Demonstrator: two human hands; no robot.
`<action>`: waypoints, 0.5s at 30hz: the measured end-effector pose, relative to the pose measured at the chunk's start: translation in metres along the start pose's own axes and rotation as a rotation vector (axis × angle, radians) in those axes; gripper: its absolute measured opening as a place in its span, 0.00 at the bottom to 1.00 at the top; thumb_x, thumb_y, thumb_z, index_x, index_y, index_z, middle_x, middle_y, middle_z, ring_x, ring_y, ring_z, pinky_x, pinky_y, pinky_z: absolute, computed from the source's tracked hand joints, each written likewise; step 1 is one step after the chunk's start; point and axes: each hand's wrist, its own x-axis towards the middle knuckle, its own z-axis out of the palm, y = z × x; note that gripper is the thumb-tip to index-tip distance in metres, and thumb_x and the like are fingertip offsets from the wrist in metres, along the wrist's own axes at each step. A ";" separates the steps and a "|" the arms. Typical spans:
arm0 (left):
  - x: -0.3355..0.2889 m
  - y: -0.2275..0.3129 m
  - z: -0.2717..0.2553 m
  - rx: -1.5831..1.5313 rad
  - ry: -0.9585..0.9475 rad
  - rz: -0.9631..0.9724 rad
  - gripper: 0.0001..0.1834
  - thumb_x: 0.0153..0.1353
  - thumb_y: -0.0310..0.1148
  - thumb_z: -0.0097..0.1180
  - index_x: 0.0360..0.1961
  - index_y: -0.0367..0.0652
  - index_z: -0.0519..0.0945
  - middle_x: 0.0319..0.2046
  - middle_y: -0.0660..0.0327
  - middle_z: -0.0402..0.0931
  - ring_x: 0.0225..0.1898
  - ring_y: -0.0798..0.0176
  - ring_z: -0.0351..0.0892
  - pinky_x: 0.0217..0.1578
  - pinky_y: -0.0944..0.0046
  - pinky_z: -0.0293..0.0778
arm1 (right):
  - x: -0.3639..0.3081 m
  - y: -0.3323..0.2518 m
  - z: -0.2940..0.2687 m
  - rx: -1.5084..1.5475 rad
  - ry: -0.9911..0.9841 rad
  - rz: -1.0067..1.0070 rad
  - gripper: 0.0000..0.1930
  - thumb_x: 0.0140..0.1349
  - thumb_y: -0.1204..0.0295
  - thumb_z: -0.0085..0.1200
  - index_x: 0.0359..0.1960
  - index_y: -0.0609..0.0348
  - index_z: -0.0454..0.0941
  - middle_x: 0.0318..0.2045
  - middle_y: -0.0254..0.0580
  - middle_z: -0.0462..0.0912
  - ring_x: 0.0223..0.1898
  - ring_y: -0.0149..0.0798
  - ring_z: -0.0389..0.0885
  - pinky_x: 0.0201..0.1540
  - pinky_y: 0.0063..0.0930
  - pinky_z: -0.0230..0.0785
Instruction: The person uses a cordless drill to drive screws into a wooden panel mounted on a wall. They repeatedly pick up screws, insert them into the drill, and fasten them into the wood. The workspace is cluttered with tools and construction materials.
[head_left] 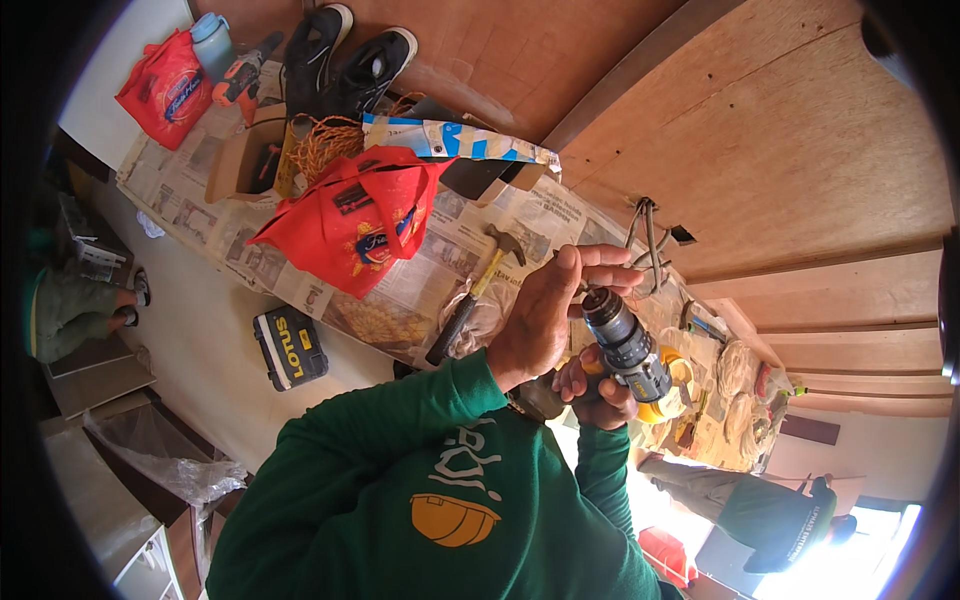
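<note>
- Dark grey and black power drill with a ridged cylindrical body: raised nearest the camera, between the hands, its nose tilted up toward the left fingers, presumably for easy reach.
- Right hand: closed around the drill's handle below the body, apparently bearing its weight and steadying it.
- Left hand: fingers extended beside the round dark chuck; whether they pinch anything at its mouth cannot be told.
- Steel claw hammer with a yellow-and-black handle: lying left of the grip, apart from both hands.
- Printed newspaper sheets: spread beneath and left of the grip, probably to protect the work surface.
- Looped grey cables: beyond the left fingertips, against the brown wooden panel.
- Bright red fabric bag: farther left of the grip, past the hammer.
</note>
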 end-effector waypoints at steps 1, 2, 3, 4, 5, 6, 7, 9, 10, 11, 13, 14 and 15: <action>0.000 0.000 0.000 -0.025 -0.003 -0.004 0.36 0.74 0.57 0.27 0.59 0.32 0.69 0.52 0.44 0.77 0.56 0.55 0.77 0.58 0.56 0.72 | 0.000 0.001 0.000 0.004 0.009 0.003 0.26 0.51 0.61 0.62 0.49 0.62 0.72 0.25 0.38 0.76 0.29 0.40 0.79 0.43 0.38 0.72; -0.001 -0.001 0.000 -0.022 0.002 0.010 0.36 0.74 0.57 0.27 0.58 0.32 0.69 0.51 0.44 0.77 0.55 0.55 0.77 0.57 0.56 0.73 | 0.000 0.001 0.000 0.007 0.018 0.007 0.26 0.51 0.61 0.62 0.49 0.62 0.72 0.25 0.38 0.76 0.29 0.40 0.79 0.43 0.38 0.72; -0.001 -0.002 0.000 -0.019 0.008 0.025 0.36 0.74 0.57 0.27 0.57 0.32 0.70 0.51 0.44 0.77 0.54 0.55 0.78 0.57 0.56 0.74 | 0.000 0.001 0.000 0.002 0.011 0.007 0.26 0.52 0.61 0.62 0.49 0.62 0.72 0.25 0.38 0.76 0.29 0.40 0.79 0.43 0.38 0.71; -0.001 -0.004 0.000 -0.015 0.013 0.041 0.36 0.74 0.57 0.28 0.56 0.33 0.70 0.51 0.44 0.78 0.53 0.54 0.79 0.56 0.56 0.75 | 0.001 0.001 0.000 -0.003 0.004 0.007 0.26 0.52 0.61 0.62 0.49 0.62 0.71 0.25 0.38 0.76 0.29 0.40 0.79 0.43 0.38 0.71; -0.001 -0.005 -0.001 -0.015 0.020 0.056 0.35 0.74 0.57 0.28 0.55 0.32 0.71 0.50 0.44 0.78 0.53 0.54 0.79 0.56 0.56 0.75 | 0.001 0.001 0.000 -0.008 -0.003 0.008 0.26 0.52 0.61 0.61 0.49 0.62 0.71 0.25 0.38 0.76 0.29 0.40 0.79 0.43 0.38 0.71; -0.001 -0.007 -0.001 -0.014 0.025 0.070 0.34 0.75 0.56 0.29 0.54 0.32 0.71 0.49 0.44 0.78 0.52 0.54 0.80 0.56 0.56 0.75 | 0.002 0.002 0.000 -0.007 -0.006 0.008 0.26 0.52 0.61 0.62 0.50 0.62 0.71 0.25 0.38 0.76 0.29 0.40 0.79 0.43 0.38 0.71; -0.001 -0.008 -0.001 -0.013 0.030 0.084 0.33 0.75 0.55 0.30 0.53 0.32 0.72 0.49 0.44 0.79 0.52 0.54 0.80 0.56 0.56 0.74 | 0.002 0.002 0.001 -0.006 -0.009 0.009 0.26 0.53 0.61 0.62 0.50 0.62 0.71 0.26 0.38 0.76 0.29 0.40 0.79 0.43 0.38 0.71; 0.000 -0.009 0.000 0.026 0.035 0.107 0.31 0.75 0.53 0.30 0.51 0.33 0.73 0.48 0.44 0.79 0.51 0.54 0.80 0.56 0.56 0.75 | 0.003 0.001 0.002 -0.002 -0.015 0.013 0.26 0.53 0.61 0.62 0.51 0.62 0.71 0.26 0.38 0.76 0.29 0.40 0.79 0.43 0.38 0.71; 0.000 -0.009 0.000 0.046 0.038 0.118 0.30 0.75 0.51 0.30 0.51 0.33 0.73 0.47 0.45 0.80 0.51 0.54 0.81 0.56 0.56 0.75 | 0.004 0.000 0.003 0.001 -0.020 0.016 0.27 0.53 0.61 0.62 0.51 0.63 0.71 0.26 0.38 0.76 0.29 0.40 0.79 0.43 0.37 0.71; 0.000 -0.010 0.000 0.045 0.055 0.105 0.29 0.75 0.51 0.31 0.50 0.33 0.73 0.47 0.45 0.80 0.50 0.54 0.81 0.55 0.56 0.75 | 0.004 0.000 0.004 0.003 -0.024 0.019 0.27 0.53 0.61 0.62 0.51 0.63 0.70 0.27 0.38 0.76 0.29 0.40 0.79 0.43 0.37 0.71; 0.000 -0.013 0.001 0.043 0.090 0.078 0.28 0.75 0.49 0.31 0.49 0.34 0.74 0.47 0.45 0.80 0.49 0.54 0.82 0.53 0.56 0.76 | 0.002 0.001 0.004 -0.010 0.006 0.037 0.28 0.53 0.62 0.62 0.53 0.64 0.70 0.27 0.39 0.76 0.29 0.39 0.79 0.43 0.37 0.71; 0.000 -0.013 0.002 0.018 0.135 0.058 0.28 0.75 0.50 0.31 0.47 0.35 0.74 0.46 0.45 0.80 0.47 0.54 0.82 0.52 0.56 0.77 | 0.002 0.001 0.004 -0.016 0.022 0.046 0.28 0.53 0.63 0.62 0.54 0.64 0.70 0.27 0.39 0.76 0.30 0.39 0.79 0.43 0.37 0.71; 0.000 -0.013 0.004 -0.005 0.180 0.036 0.27 0.74 0.50 0.31 0.46 0.36 0.74 0.45 0.46 0.80 0.46 0.54 0.83 0.50 0.56 0.78 | 0.001 0.002 0.005 -0.022 0.035 0.043 0.28 0.54 0.63 0.62 0.54 0.65 0.70 0.27 0.40 0.77 0.29 0.39 0.79 0.43 0.38 0.71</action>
